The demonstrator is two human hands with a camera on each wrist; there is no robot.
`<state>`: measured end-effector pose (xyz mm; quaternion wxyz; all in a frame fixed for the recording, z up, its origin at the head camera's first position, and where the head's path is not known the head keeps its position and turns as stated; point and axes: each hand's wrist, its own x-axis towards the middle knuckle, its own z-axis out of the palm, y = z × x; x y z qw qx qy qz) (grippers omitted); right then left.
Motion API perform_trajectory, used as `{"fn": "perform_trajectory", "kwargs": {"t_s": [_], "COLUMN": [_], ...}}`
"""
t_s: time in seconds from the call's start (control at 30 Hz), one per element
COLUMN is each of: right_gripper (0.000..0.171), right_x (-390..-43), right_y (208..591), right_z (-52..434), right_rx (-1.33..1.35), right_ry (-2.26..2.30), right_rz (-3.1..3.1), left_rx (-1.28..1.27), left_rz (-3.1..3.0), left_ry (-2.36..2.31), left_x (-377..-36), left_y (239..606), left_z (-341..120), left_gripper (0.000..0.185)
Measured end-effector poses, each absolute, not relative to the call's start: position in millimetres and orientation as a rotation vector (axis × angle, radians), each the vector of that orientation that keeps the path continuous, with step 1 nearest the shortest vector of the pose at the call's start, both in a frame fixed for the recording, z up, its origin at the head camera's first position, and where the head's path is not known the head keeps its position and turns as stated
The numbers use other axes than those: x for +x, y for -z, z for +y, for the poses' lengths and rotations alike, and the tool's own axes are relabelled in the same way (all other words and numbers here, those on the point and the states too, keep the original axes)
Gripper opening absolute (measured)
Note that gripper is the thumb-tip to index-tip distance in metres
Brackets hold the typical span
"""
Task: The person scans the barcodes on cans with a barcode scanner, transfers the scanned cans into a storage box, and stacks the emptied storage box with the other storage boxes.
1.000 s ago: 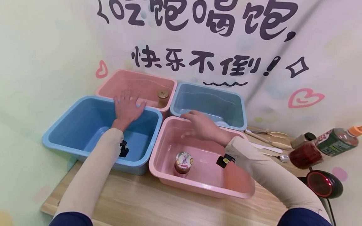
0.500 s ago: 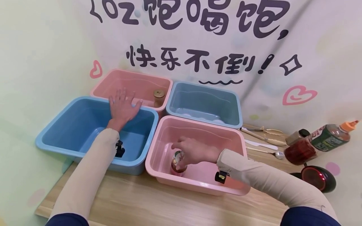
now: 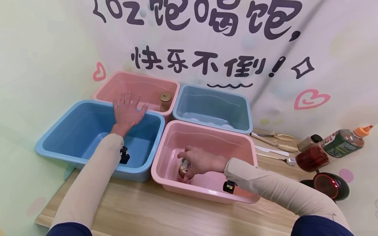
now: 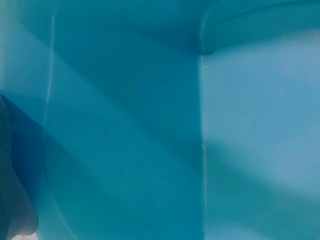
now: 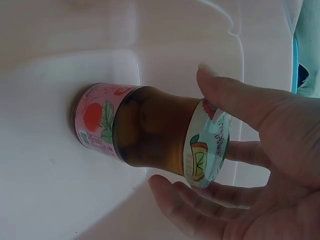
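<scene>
Inside near pink tub [image 3: 165, 177], right hand [image 3: 200, 161] curls fingers round lid of jar [image 3: 183, 167] standing upright on tub floor. Left hand [image 3: 127, 113] spread flat, fingers wide, over far rim of blue tub [image 3: 59, 131].

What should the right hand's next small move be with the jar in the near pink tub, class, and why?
Probably close the fingers on the lid and lift straight up. The right hand is cupped round the jar's lid, fingers curled either side, while the jar stands on the floor of the near pink tub. The left hand rests flat on the blue tub's rim, away from the jar.
</scene>
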<state>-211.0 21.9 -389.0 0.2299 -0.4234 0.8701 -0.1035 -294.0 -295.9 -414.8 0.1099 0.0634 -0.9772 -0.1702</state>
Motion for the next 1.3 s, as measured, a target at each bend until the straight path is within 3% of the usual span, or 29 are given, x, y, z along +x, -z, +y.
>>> {"fn": "perform_trajectory", "kwargs": {"t_s": [0.33, 0.63, 0.87, 1.3], "right_gripper": [0.041, 0.038, 0.045, 0.037], "right_x": [-216, -220, -219, -224], "right_y": [390, 393, 396, 396], "right_z": [21, 19, 17, 25], "right_rx": [-1.223, -1.25, -1.265, -1.255], "right_ry": [0.312, 0.307, 0.201, 0.283], "right_rz": [2.424, 2.461, 2.515, 2.543], "left_rx": [0.184, 0.183, 0.178, 0.188], "left_rz": [-2.866, -2.849, -2.843, -2.848], "left_ry": [0.506, 0.499, 0.515, 0.508], "left_x": [-293, -295, -296, -296], "left_y": [414, 416, 418, 417], "left_z": [-295, -296, -297, -296], "left_gripper": [0.072, 0.071, 0.071, 0.071]}}
